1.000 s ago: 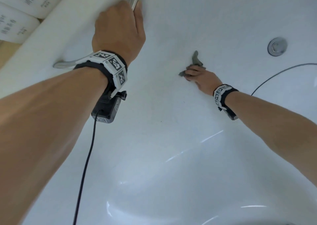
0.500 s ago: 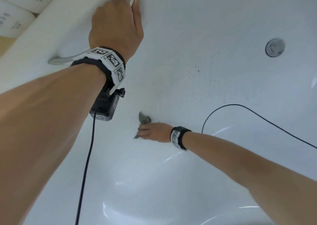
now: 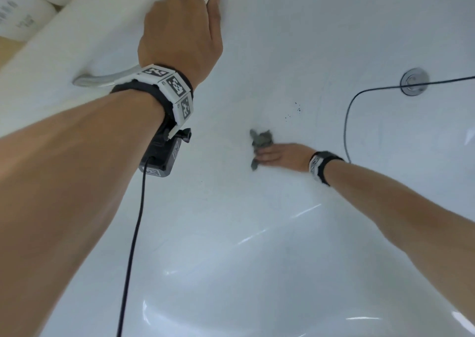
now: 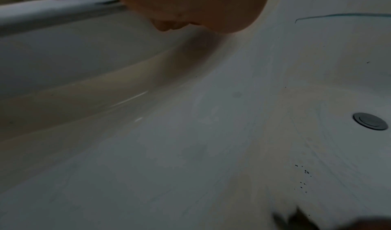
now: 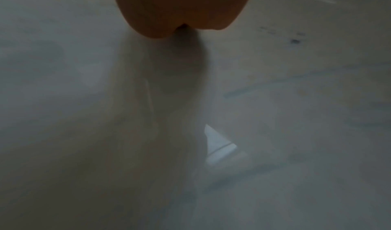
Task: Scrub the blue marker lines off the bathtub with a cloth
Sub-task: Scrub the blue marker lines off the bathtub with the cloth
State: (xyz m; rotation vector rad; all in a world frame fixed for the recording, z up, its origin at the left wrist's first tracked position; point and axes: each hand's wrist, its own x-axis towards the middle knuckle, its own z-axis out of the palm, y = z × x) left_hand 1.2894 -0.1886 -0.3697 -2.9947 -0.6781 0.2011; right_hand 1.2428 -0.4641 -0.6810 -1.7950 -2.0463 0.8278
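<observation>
The white bathtub fills the head view. My right hand holds a crumpled grey cloth pressed against the tub's curved inner wall. Dark blue specks lie just above and to the right of the cloth. The left wrist view shows blue marker lines higher on the wall, and the specks. Faint blue smears show in the blurred right wrist view, where the cloth is hidden. My left hand grips the chrome grab handle at the tub's rim.
A round metal drain sits at the right. A black cable loops across the tub from my right wrist. Another cable hangs from the left wrist camera. White packages stand beyond the rim at top left.
My right hand swept the cloth down and left from beside the specks, then back up and right to just below them. The left hand stayed on the handle.
</observation>
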